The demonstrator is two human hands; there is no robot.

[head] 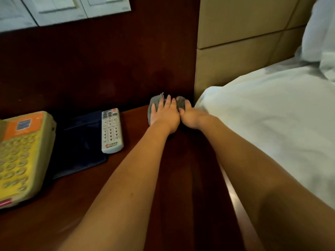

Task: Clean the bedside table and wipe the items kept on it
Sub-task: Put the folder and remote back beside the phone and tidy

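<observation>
I see both of my bare arms reaching forward across a dark wooden bench (163,187) to its far right corner, beside the bed (272,124). A grey cloth (153,104) lies bunched there, against the wooden back panel. My left hand (164,116) lies flat on the cloth, fingers straight and slightly spread, pressing it down. My right hand (190,117) touches the left one and rests on the cloth's right part; I cannot tell whether its fingers grip the cloth or only press it. To the left on the bench, a white remote control (111,131) lies beside a dark flat folder (83,144), with a yellow keypad telephone (23,154) at the left edge.
</observation>
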